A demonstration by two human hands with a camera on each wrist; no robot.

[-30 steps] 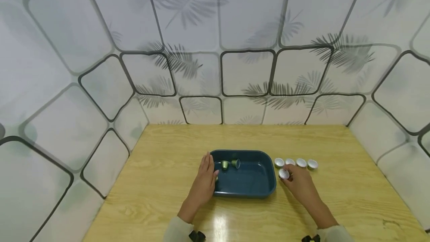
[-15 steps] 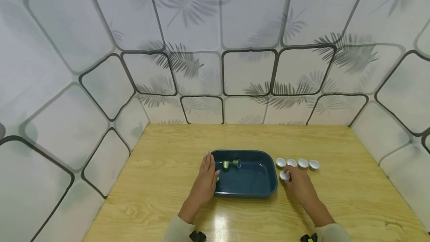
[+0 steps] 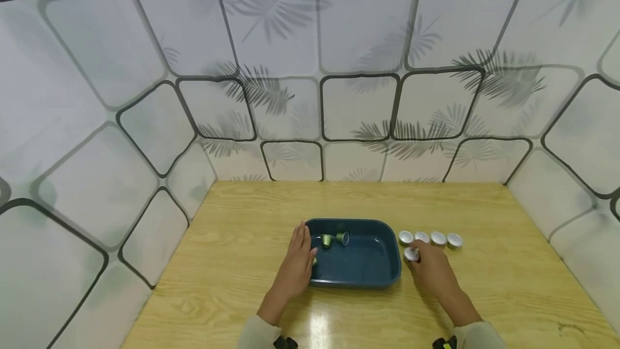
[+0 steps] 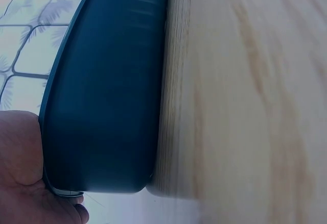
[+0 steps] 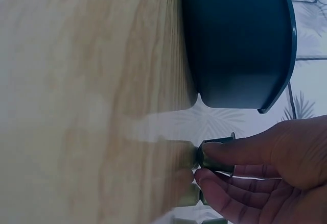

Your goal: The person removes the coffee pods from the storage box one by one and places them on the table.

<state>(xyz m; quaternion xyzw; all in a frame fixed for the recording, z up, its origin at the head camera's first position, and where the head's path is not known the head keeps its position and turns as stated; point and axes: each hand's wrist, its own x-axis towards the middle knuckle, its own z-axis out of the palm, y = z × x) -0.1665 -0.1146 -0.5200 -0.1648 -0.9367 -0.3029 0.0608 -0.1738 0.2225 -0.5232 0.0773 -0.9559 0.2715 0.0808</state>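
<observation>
My right hand (image 3: 432, 268) pinches a green coffee capsule (image 3: 411, 255) between thumb and fingers, its silvery lid facing up. In the right wrist view this capsule (image 5: 217, 155) stands at the tabletop. Behind it are several more upright capsules (image 3: 438, 238) in a row, one partly covered by my fingers. My left hand (image 3: 296, 263) rests with straight fingers on the left end of a dark blue tray (image 3: 356, 286). Inside the tray, two green capsules (image 3: 326, 241) lie near the back left; a third (image 3: 315, 261) is mostly hidden by the left hand.
The tray stands mid-table, just left of the capsules. The wooden table (image 3: 252, 203) meets a patterned wall covering (image 3: 358, 106) at the back and along both sides. Light reflects off the tabletop near its front.
The capsule in my right hand has come down slightly to the tabletop, in front of the row. The left hand stays on the tray's end; the view has shifted slightly.
</observation>
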